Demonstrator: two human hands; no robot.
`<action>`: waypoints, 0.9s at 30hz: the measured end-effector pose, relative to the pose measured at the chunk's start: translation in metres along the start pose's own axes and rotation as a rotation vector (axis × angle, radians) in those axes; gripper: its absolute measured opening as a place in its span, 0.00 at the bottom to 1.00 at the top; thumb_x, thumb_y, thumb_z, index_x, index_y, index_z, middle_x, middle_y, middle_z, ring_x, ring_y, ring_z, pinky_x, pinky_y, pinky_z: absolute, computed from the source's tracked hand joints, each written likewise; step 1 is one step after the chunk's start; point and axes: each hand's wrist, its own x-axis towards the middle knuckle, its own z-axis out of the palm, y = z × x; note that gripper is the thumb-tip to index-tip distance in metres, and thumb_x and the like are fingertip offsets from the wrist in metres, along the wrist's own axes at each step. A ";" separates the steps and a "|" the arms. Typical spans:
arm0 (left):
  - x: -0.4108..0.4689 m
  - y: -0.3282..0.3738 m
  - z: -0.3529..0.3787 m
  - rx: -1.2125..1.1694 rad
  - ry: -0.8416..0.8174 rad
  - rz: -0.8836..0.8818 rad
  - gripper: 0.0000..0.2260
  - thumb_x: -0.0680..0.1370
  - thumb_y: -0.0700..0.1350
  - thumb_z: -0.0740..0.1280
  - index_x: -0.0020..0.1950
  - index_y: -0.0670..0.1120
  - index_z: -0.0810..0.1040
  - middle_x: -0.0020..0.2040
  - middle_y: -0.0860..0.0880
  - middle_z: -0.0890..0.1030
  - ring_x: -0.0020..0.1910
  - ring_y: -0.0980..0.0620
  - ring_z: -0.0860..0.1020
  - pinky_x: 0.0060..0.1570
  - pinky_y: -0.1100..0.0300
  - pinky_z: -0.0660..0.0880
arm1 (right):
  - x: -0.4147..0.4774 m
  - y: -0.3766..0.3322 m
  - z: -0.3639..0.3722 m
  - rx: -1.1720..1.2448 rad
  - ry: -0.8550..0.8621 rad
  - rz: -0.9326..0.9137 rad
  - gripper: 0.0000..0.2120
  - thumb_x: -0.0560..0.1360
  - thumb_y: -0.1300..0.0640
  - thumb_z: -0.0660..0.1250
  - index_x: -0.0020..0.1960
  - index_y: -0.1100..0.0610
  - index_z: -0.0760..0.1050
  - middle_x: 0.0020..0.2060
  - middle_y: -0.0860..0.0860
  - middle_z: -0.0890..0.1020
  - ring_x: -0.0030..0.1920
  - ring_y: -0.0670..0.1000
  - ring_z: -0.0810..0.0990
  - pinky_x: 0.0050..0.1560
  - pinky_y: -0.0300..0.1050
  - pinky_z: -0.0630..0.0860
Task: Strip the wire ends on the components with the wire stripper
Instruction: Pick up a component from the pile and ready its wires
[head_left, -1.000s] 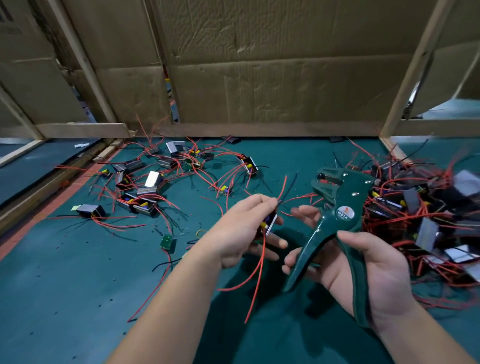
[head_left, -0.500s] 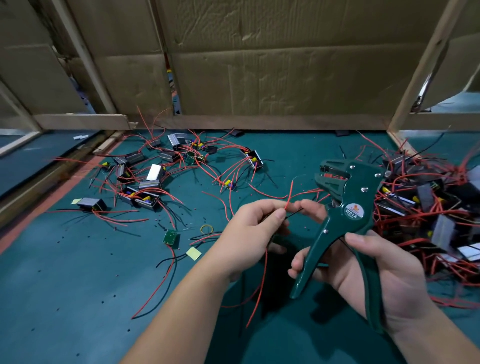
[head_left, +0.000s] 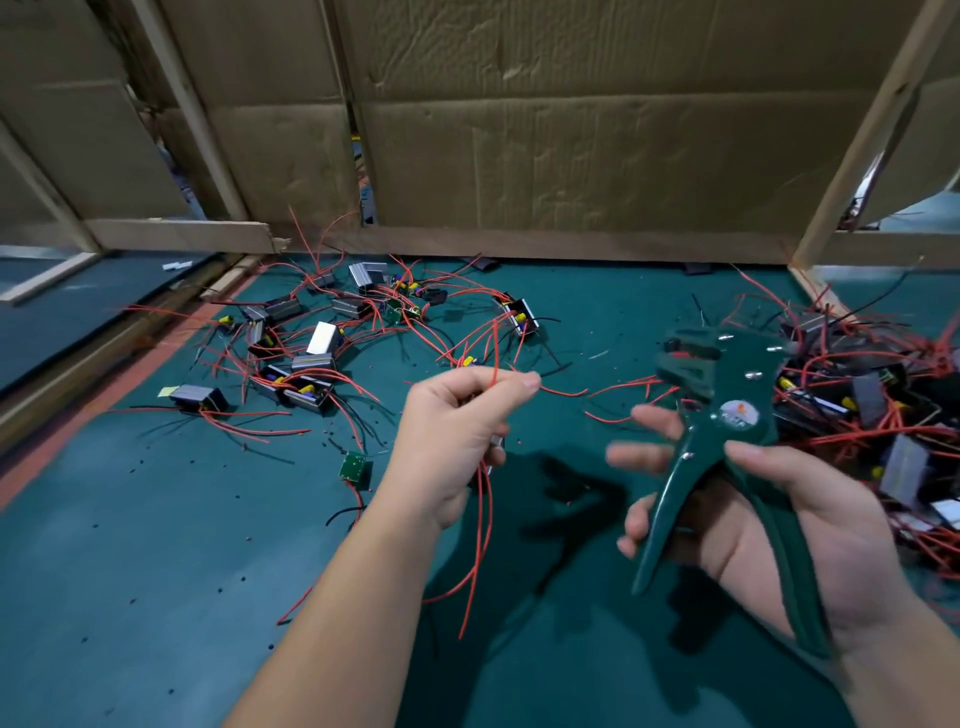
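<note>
Left hand (head_left: 457, 431): grip closed on one red wire (head_left: 493, 375), pinched between thumb and forefinger with its end poking up free, probably so it can be presented to the tool. Its component (head_left: 497, 442) sits under the palm, mostly hidden, and the other leads dangle below.

Right hand (head_left: 810, 530): grip wrapped round the wire stripper (head_left: 727, 410), handles spread. The head is blurred, aimed at the wire and apart from it.

Heap of components (head_left: 857, 395) lies on the desk (head_left: 156, 545) at right, within reach. Scattered components (head_left: 306, 364) lie far left.
</note>
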 end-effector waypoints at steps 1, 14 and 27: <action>0.001 0.001 -0.002 -0.013 0.004 0.009 0.08 0.69 0.43 0.74 0.31 0.51 0.83 0.23 0.54 0.71 0.22 0.59 0.67 0.22 0.67 0.64 | 0.001 0.001 0.000 -0.005 -0.018 0.062 0.41 0.54 0.51 0.80 0.63 0.64 0.74 0.50 0.68 0.80 0.36 0.66 0.79 0.40 0.63 0.78; 0.000 0.003 -0.007 0.014 -0.100 0.107 0.03 0.64 0.44 0.73 0.30 0.49 0.82 0.25 0.50 0.68 0.24 0.54 0.63 0.22 0.68 0.61 | 0.001 0.018 0.009 0.199 -0.388 0.233 0.16 0.75 0.59 0.64 0.60 0.66 0.72 0.46 0.68 0.77 0.46 0.67 0.78 0.51 0.64 0.74; -0.002 0.002 -0.009 0.064 -0.133 0.135 0.02 0.64 0.44 0.73 0.31 0.49 0.82 0.24 0.51 0.67 0.23 0.54 0.62 0.23 0.68 0.60 | -0.002 0.021 0.010 -0.029 -0.215 0.200 0.19 0.66 0.46 0.76 0.45 0.60 0.78 0.33 0.62 0.77 0.31 0.64 0.78 0.36 0.60 0.76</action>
